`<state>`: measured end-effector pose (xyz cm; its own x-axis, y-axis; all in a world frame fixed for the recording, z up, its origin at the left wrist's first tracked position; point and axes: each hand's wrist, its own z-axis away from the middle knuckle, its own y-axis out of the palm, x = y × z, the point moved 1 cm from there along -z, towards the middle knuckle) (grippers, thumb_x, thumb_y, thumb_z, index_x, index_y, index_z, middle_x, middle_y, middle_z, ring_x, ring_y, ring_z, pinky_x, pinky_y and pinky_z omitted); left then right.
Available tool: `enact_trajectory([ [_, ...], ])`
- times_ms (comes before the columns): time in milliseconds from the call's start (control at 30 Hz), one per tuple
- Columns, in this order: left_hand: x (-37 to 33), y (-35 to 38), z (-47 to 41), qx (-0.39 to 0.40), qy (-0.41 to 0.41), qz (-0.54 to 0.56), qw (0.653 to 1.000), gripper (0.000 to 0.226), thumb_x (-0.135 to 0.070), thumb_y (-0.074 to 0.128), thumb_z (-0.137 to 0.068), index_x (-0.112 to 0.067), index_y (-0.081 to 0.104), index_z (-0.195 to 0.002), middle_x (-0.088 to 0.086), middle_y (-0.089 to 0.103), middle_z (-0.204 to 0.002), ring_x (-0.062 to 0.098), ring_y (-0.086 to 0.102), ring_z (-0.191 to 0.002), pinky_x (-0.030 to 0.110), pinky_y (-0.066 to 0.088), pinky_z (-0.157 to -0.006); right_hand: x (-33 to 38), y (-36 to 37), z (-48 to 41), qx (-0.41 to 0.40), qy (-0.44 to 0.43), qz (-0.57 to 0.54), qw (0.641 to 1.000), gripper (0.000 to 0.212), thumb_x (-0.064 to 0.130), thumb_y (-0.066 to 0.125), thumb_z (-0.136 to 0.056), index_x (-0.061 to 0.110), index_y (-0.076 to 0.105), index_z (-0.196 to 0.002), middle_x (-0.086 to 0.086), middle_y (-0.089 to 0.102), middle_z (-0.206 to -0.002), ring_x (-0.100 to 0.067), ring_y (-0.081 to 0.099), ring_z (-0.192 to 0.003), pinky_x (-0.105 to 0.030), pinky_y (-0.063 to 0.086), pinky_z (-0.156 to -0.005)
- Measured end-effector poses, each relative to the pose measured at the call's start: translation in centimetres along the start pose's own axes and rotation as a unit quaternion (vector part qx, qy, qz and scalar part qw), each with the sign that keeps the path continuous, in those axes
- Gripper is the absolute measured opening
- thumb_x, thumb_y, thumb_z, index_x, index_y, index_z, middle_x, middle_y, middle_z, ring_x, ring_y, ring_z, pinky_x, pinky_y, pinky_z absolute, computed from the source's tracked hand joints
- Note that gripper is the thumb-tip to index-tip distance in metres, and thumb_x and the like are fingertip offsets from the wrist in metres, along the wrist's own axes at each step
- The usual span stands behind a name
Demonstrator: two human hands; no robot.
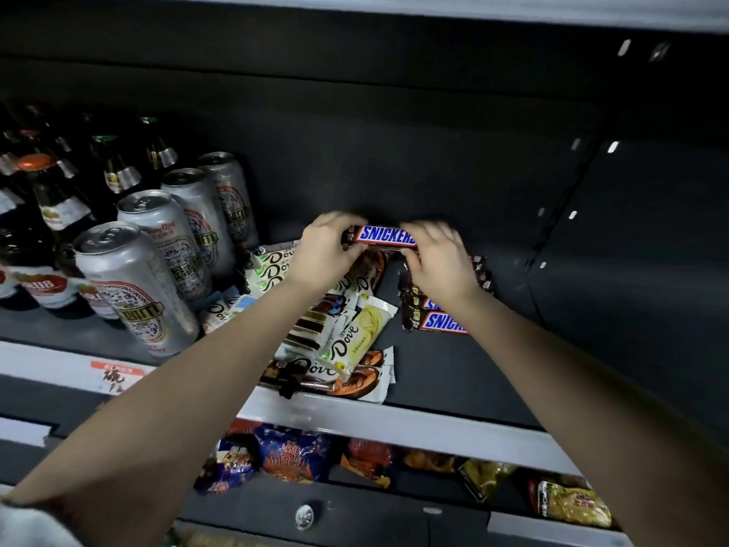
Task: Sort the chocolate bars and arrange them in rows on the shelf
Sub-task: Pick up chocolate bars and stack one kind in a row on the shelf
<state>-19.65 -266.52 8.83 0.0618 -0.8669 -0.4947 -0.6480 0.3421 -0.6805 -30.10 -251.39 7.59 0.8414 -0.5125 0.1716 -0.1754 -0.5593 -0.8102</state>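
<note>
A Snickers bar (384, 235) is held level above the dark shelf (442, 373). My left hand (325, 250) grips its left end, and my right hand (438, 258) pinches its right end. Under my right forearm lies a row of more Snickers bars (438, 320), partly hidden by the arm. A loose heap of Dove bars (347, 341) in white, yellow and brown wrappers lies under and beside my left forearm, reaching the shelf's front lip.
Silver beer cans (138, 286) and dark bottles (51, 199) stand at the left of the same shelf. A pale rail (414, 424) edges the shelf front. Snack bags (292, 452) fill the shelf below. Bare shelf lies to the right.
</note>
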Motion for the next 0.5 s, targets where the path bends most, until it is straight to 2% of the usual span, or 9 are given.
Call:
enact_trajectory([
  [200, -3.3, 2.3, 1.6, 0.023, 0.022, 0.022, 0.999, 0.032, -0.014, 0.071, -0.079, -0.013, 0.065, -0.110, 0.002, 0.065, -0.112, 0.019, 0.055, -0.107, 0.025, 0.039, -0.095, -2.7, -2.7, 3.7, -0.016, -0.012, 0.021, 1.000, 0.034, 0.011, 0.062, -0.085, 0.005, 0.059, -0.119, -0.008, 0.062, -0.114, -0.027, 0.053, -0.109, -0.037, 0.036, -0.097],
  [500, -6.4, 4.6, 4.7, 0.063, 0.029, 0.008, 0.998, 0.035, -0.022, 0.071, -0.079, -0.017, 0.064, -0.113, 0.002, 0.064, -0.114, 0.020, 0.055, -0.107, 0.029, 0.039, -0.094, -4.3, -4.3, 9.2, -0.023, 0.019, 0.029, 0.999, 0.035, 0.008, 0.065, -0.082, 0.004, 0.061, -0.116, -0.010, 0.063, -0.112, -0.030, 0.055, -0.108, -0.040, 0.038, -0.098],
])
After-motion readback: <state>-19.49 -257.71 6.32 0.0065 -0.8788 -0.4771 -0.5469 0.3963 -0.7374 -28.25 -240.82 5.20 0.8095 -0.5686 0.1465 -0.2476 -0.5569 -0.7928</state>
